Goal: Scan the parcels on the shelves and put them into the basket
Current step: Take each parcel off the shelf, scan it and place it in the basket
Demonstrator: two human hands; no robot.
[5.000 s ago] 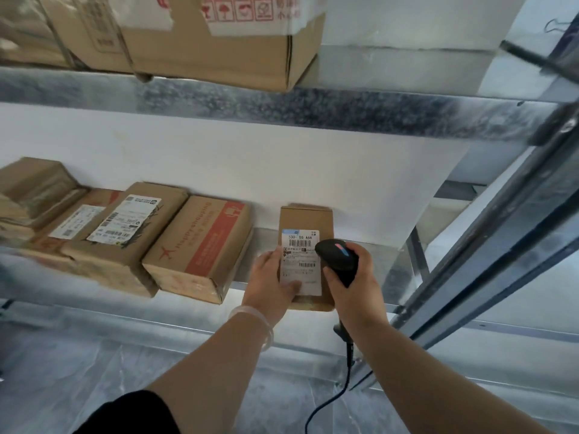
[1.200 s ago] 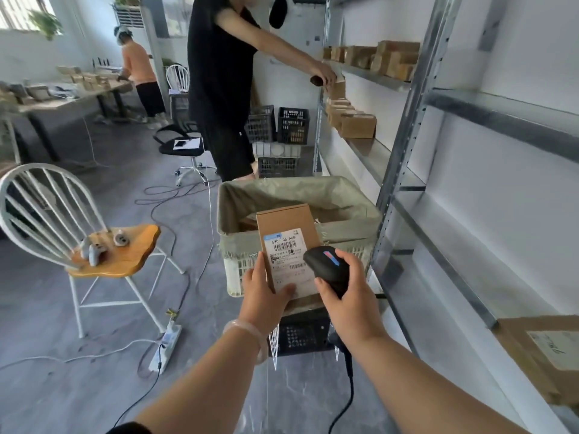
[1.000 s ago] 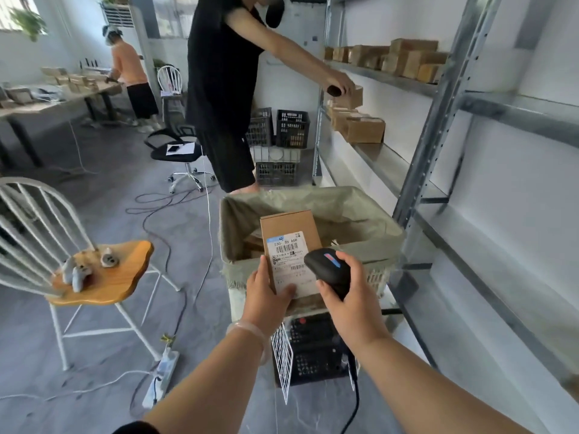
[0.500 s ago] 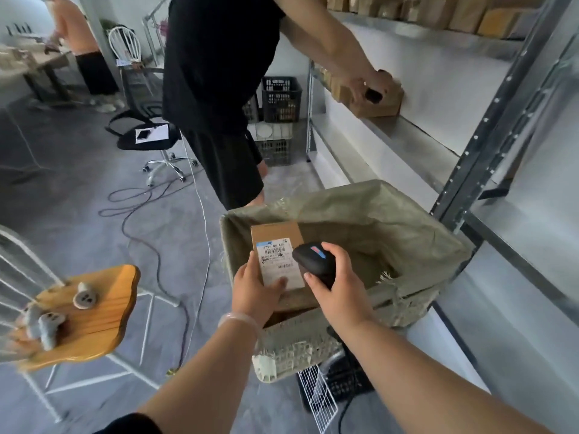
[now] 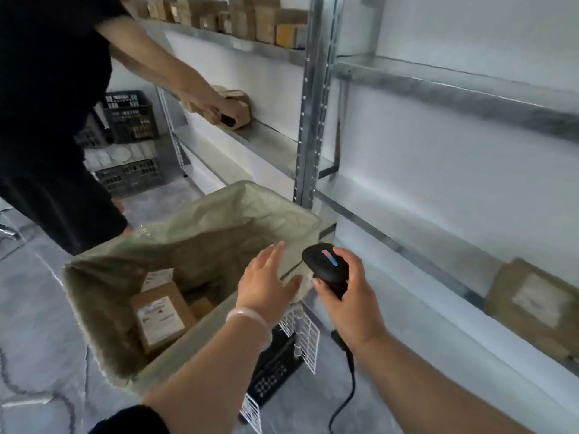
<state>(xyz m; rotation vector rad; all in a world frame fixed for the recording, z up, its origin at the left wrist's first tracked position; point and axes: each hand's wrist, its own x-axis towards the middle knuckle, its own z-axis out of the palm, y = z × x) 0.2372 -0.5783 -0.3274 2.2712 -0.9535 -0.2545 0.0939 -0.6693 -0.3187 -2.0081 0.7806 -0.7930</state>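
Note:
The basket (image 5: 103,277), lined with a grey-green sack, stands on the floor at lower left. A small cardboard parcel (image 5: 161,314) with a white label lies inside it on other parcels. My left hand (image 5: 266,283) hovers empty over the basket's right rim, fingers spread. My right hand (image 5: 347,296) grips a black corded barcode scanner (image 5: 326,266) just right of the basket. Another labelled parcel (image 5: 532,305) lies on the metal shelf (image 5: 407,245) at far right.
A person in black (image 5: 53,120) stands close behind the basket, holding a scanner to a parcel (image 5: 233,109) on the shelf. Black crates (image 5: 130,120) are stacked by the wall. More parcels (image 5: 238,17) line the top shelf. A white wire rack (image 5: 300,333) stands under my hands.
My left hand has let go of the labelled parcel, which now lies in the basket. The view has swung right toward the shelves; the scanner stays in my right hand.

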